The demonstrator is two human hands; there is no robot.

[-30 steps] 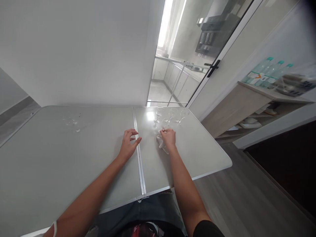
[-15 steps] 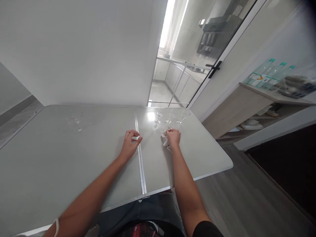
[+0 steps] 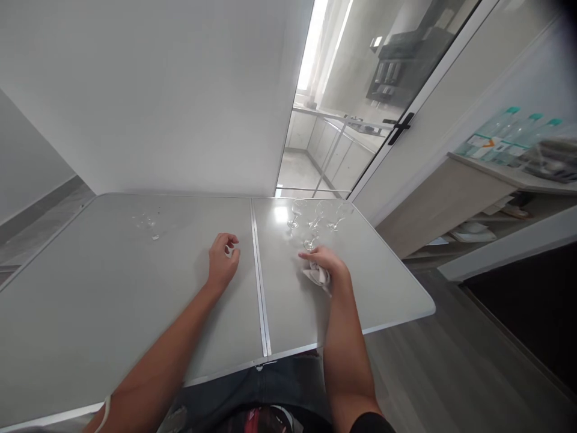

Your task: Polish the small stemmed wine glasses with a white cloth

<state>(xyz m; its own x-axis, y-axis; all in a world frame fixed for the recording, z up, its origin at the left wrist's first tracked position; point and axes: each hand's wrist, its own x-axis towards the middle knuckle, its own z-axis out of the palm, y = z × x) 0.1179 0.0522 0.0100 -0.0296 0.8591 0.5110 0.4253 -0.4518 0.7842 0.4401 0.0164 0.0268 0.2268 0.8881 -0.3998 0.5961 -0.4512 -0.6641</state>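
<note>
With the left hand (image 3: 222, 260) half-open and empty, the right hand (image 3: 331, 260), closed on a cloth (image 3: 320, 276), should skirt the stemmed glasses (image 3: 309, 245) near the bench's (image 3: 383, 282) far edge.

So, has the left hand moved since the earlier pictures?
Yes: the left hand has moved left, away from the metal strip that its fingers overlapped in view before.

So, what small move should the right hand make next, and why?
Probably ease the right hand back toward the body, drawing the cloth it holds along: the nearest glass appears to stand on its own just beyond the fingers, with three more glasses close behind, so a forward brush might knock one.
</note>
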